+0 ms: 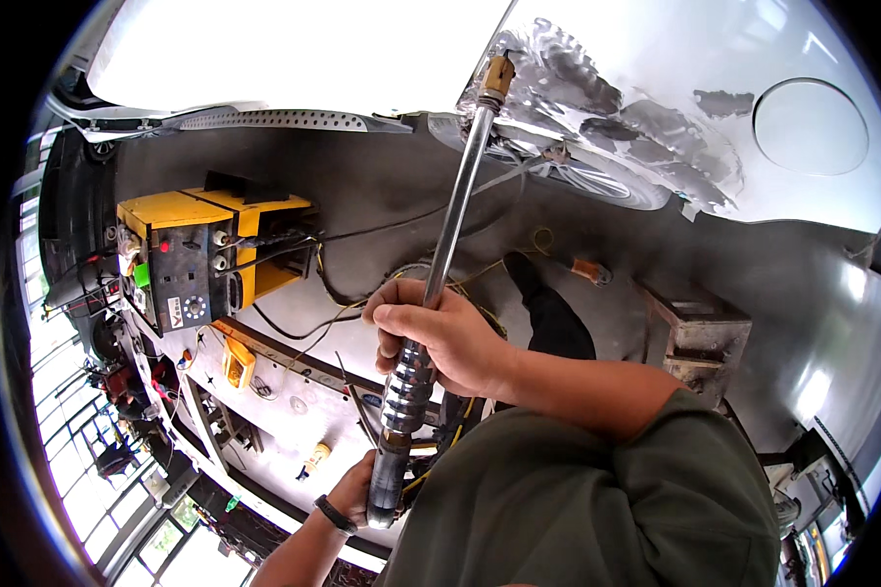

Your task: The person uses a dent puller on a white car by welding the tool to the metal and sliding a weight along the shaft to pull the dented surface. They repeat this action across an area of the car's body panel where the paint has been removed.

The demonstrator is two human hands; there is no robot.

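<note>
Right hand [450,338] clamped around metal tool [460,196], angled above floor [803,293] toward white car's scraped panel [656,127] — left hand's [355,487] fingers hidden, grip unclear.

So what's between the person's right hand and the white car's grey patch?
In the head view: a shiny metal shaft, then its brass-coloured end fitting.

Silver rod [457,205], yellow-and-grey machine [194,262], white car [362,59]
</note>
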